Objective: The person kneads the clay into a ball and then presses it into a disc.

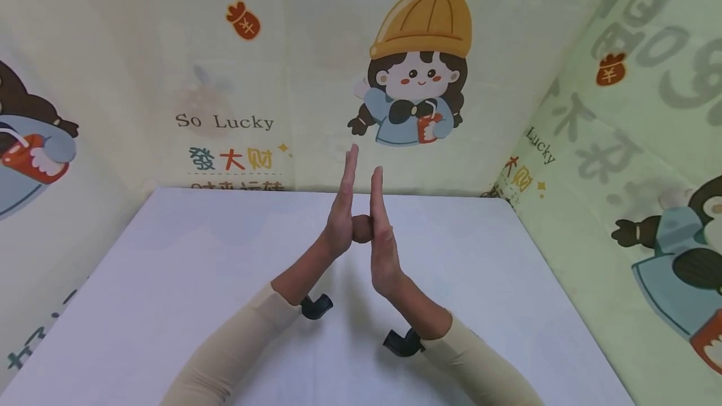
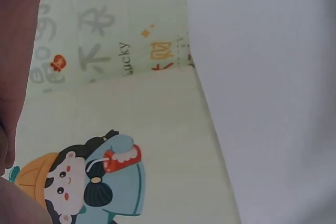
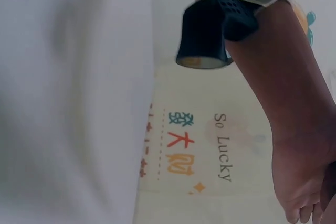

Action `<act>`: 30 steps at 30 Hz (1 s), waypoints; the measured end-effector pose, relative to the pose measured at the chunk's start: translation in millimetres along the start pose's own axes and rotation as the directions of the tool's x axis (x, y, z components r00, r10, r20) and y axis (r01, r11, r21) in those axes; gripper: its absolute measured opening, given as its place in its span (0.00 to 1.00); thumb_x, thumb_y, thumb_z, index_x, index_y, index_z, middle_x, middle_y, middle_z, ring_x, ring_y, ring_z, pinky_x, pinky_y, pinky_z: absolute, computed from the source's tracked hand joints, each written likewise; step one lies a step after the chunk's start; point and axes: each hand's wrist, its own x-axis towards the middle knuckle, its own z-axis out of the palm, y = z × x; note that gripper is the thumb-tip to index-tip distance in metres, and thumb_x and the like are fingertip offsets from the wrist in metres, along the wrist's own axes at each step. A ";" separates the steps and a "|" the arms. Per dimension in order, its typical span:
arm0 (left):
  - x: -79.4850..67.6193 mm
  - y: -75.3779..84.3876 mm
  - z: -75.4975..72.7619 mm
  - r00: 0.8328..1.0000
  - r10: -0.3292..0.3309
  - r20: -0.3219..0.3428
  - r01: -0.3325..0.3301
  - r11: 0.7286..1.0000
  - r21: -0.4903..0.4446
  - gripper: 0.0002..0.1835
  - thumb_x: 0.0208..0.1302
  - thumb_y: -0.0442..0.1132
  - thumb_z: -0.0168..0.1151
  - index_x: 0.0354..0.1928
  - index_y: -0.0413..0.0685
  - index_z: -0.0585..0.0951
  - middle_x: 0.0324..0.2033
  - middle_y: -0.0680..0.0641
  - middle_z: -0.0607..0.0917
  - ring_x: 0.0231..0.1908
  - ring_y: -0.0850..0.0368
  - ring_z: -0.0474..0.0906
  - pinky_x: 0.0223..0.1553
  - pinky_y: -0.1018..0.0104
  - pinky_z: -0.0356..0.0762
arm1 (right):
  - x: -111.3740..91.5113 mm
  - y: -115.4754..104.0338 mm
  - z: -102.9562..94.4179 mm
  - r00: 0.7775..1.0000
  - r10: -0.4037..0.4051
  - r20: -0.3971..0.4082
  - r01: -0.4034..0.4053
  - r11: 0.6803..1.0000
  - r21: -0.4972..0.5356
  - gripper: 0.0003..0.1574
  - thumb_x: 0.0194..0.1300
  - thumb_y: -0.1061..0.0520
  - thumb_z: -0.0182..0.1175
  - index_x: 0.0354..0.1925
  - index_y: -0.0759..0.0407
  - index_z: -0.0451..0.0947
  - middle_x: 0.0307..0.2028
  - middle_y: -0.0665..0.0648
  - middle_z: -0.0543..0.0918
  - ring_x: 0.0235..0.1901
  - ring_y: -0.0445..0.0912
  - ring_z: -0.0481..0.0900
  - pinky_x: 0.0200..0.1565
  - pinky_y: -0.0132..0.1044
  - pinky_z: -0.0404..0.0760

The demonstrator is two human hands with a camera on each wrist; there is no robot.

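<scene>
A small brown ball (image 1: 362, 229) is held off the table between the two palms in the head view. My left hand (image 1: 340, 218) presses it from the left, fingers straight and pointing up and away. From the right, my right hand (image 1: 385, 246) presses with its fingers likewise extended. The palms face each other, with the ball near the middle of the right palm and lower on the left. In the right wrist view, the left hand (image 3: 299, 177) appears at the lower right, its palm partly cut off. Only skin at the left edge shows in the left wrist view.
Below the hands lies a white table (image 1: 225, 268). Patterned cloth (image 1: 321, 67) with cartoon figures and lettering hangs at the back and both sides. Dark wrist cameras (image 1: 317, 307) stick out under both forearms, over the table.
</scene>
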 end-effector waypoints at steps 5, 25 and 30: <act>-10.3 -6.0 9.3 0.996 -0.057 0.074 0.057 0.998 -0.004 0.34 0.82 0.45 0.22 0.86 0.48 0.42 0.85 0.49 0.39 0.81 0.60 0.29 0.77 0.40 0.29 | 4.7 -1.2 -7.2 0.999 -0.016 -0.030 0.015 0.999 -0.029 0.56 0.80 0.25 0.24 0.84 0.62 0.28 0.84 0.53 0.29 0.82 0.52 0.30 0.78 0.53 0.36; -35.9 3.0 37.8 0.973 -0.117 0.197 0.126 0.992 -0.032 0.34 0.83 0.48 0.19 0.85 0.46 0.42 0.83 0.45 0.51 0.81 0.57 0.39 0.77 0.40 0.32 | 28.9 -10.5 -43.2 0.991 -0.019 -0.130 0.004 0.993 -0.117 0.57 0.79 0.23 0.27 0.84 0.59 0.28 0.84 0.51 0.30 0.82 0.46 0.27 0.77 0.51 0.29; -34.9 9.9 42.8 0.981 -0.076 0.178 0.086 0.995 -0.049 0.34 0.83 0.49 0.21 0.85 0.46 0.38 0.85 0.51 0.38 0.81 0.59 0.31 0.77 0.41 0.30 | 27.5 -7.0 -44.4 0.991 0.004 -0.134 -0.014 0.997 -0.079 0.58 0.78 0.23 0.27 0.85 0.58 0.29 0.84 0.51 0.31 0.82 0.46 0.27 0.77 0.53 0.28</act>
